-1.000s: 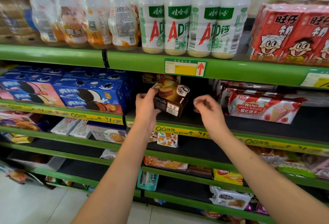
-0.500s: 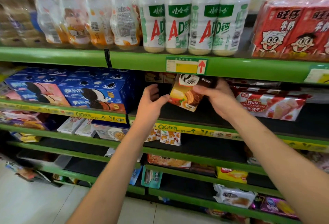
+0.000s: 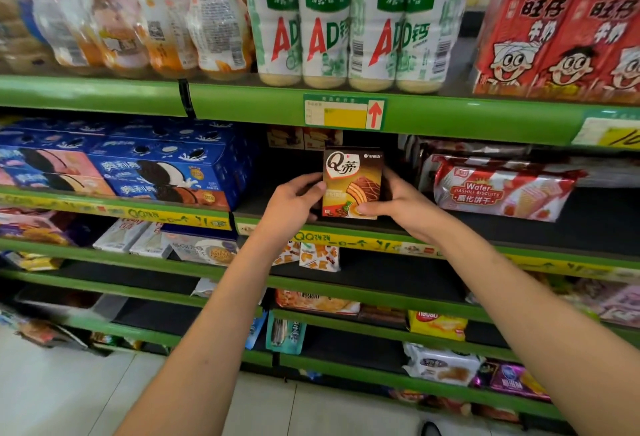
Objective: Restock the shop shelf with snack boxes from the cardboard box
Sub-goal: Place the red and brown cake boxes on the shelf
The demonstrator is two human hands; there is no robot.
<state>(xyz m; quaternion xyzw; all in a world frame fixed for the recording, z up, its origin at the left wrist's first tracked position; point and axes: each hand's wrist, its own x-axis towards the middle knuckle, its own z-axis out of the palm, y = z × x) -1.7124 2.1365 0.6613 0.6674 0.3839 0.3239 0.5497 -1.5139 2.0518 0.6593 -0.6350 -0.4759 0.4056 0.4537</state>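
You've got the snack box [image 3: 352, 182] upright and face-out, held between both hands, which is the right orientation for a shop front: label readable, narrow base down. Your left hand [image 3: 293, 203] curls round its left edge with the thumb on the front face; your right hand [image 3: 397, 201] grips the right edge, thumb pressing the lower front corner. Gripping both sides that way keeps it square while you seat it. The box sits at the front of the dark shelf [image 3: 588, 224], in the gap between the blue cookie cartons [image 3: 166, 172] on the left and the wafer biscuit pack [image 3: 498, 191] on the right; can't tell if its base is fully down on the shelf or just above it. More brown boxes [image 3: 304, 138] show at the back of the same bay, so this slot matches the product. My read: placement step, nearly done. Next, set it flush with the yellow price strip [image 3: 346, 240] and let go. Risk: it's tall and thin with nothing beside it, so it may tip. The cardboard box isn't in view.
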